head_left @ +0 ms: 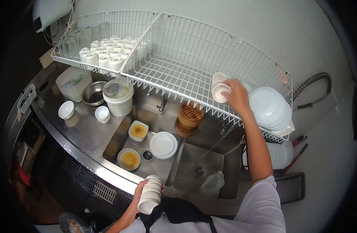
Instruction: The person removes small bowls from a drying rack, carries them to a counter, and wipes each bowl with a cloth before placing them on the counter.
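My left hand (140, 193) holds a tall stack of small white bowls (150, 193) against my body, near the front edge of the sink. My right hand (238, 95) reaches up to the white wire rack (178, 66) and grips a small white bowl (220, 93) at the end of a short row of bowls (217, 80) lying on their sides on the rack. A stack of large white plates (269, 106) stands on the rack just right of that hand.
A double steel sink (186, 163) holds a stack of white plates (163, 145), two containers of yellowish liquid (129, 159), bamboo steamers (189, 117) and a plastic jug (212, 184). Cups (104, 54) fill the rack's left end. A white bucket (119, 97) and bowls sit on the counter.
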{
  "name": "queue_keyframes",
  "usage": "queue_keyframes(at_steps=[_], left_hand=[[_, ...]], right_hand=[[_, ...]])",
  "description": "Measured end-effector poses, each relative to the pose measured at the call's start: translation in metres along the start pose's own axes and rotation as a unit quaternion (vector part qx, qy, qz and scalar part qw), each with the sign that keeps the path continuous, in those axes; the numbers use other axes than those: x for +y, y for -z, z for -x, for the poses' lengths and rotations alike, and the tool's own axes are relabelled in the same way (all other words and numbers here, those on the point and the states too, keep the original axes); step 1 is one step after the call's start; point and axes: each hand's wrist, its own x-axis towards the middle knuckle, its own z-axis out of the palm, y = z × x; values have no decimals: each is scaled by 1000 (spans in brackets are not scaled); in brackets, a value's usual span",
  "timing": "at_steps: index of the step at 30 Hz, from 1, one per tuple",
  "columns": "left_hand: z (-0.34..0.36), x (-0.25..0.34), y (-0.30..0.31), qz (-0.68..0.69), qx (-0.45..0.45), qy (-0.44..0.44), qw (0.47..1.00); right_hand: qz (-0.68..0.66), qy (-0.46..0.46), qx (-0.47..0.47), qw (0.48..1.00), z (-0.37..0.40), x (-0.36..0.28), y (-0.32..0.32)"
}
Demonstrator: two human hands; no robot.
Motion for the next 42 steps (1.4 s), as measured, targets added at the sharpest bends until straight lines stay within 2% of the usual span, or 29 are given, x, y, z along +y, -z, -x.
queue_keyframes(at_steps=[4, 7, 11, 14, 17, 20, 23, 26, 29, 32, 34, 36, 39, 41, 42], left_hand=[[-3, -1, -3, -4, 2, 4, 1000], [-5, -2, -3, -12, -6, 4, 1000], [-4, 1, 0, -9, -4, 12, 1000], [0, 2, -3, -5, 5, -7, 1000], [1, 6, 4, 1, 15, -11, 1000], [4, 11, 4, -3, 16, -39, 999], [10, 17, 9, 55, 0, -8, 998], [13, 21, 13, 38, 6, -29, 999], [14, 28, 20, 37, 8, -27, 999], [19, 32, 25, 53, 2, -18, 998], [22, 31, 28, 60, -13, -17, 998], [31, 24, 28, 41, -20, -39, 998], [42, 7, 32, 1, -2, -85, 996], [55, -3, 38, 41, -23, -63, 997], [61, -9, 42, 57, -28, -68, 996]], right_hand=[[75, 33, -28, 996, -24, 3, 7], [-29, 30, -173, 984, -61, 21, 4], [-71, 3, -346, 936, -102, 29, 3], [-52, 9, -422, 905, -128, 40, -8], [-52, -28, -437, 898, -137, 40, -11], [-52, -27, -436, 898, -132, 35, -12], [-65, 2, -416, 907, -119, 34, -14], [-98, -67, -380, 917, -105, 20, -9], [-139, -76, -341, 927, -83, 8, 2], [-140, -37, -240, 960, -61, 11, -5], [-227, -78, -205, 949, -49, 10, -6], [-326, -130, -187, 918, -40, 11, -4], [-478, -220, -172, 832, -39, 22, 7], [-619, -279, -118, 724, -42, 56, 1], [-683, -267, -88, 674, -42, 65, -1]])
